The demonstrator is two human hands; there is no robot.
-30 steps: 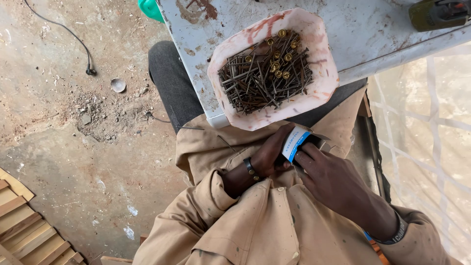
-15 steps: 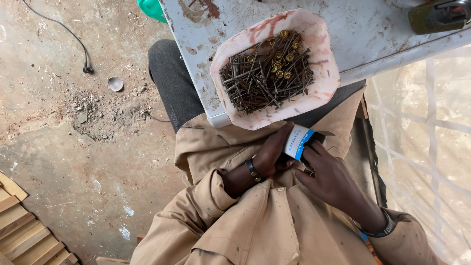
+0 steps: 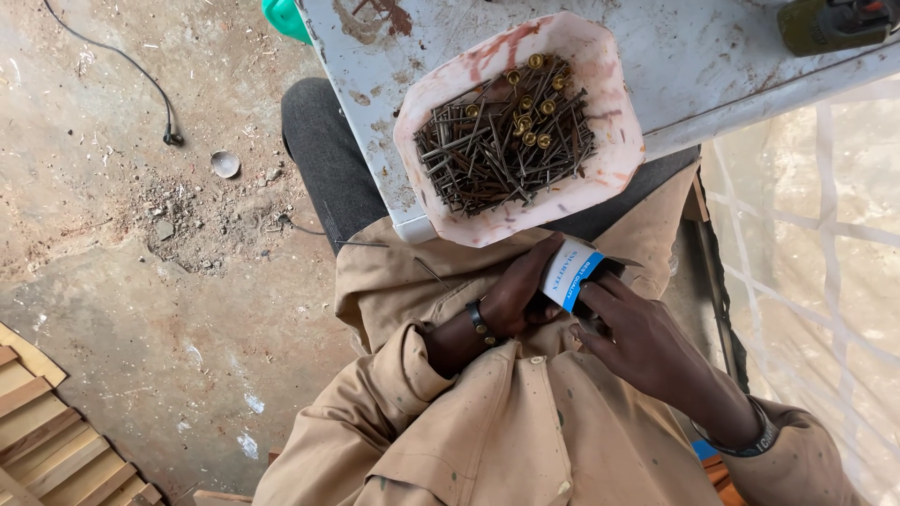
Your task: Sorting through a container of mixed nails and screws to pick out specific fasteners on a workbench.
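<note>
One pink bowl [image 3: 614, 159] holds too many nails [image 3: 497, 150] to count, with about ten brass-headed ones; one small box [image 3: 569, 274]; two hands.

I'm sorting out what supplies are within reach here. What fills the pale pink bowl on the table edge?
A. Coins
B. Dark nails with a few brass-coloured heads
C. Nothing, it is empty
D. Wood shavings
B: the pink bowl holds a heap of dark nails with several brass-coloured round heads among them, just above the hands holding a small white and blue box.
</note>
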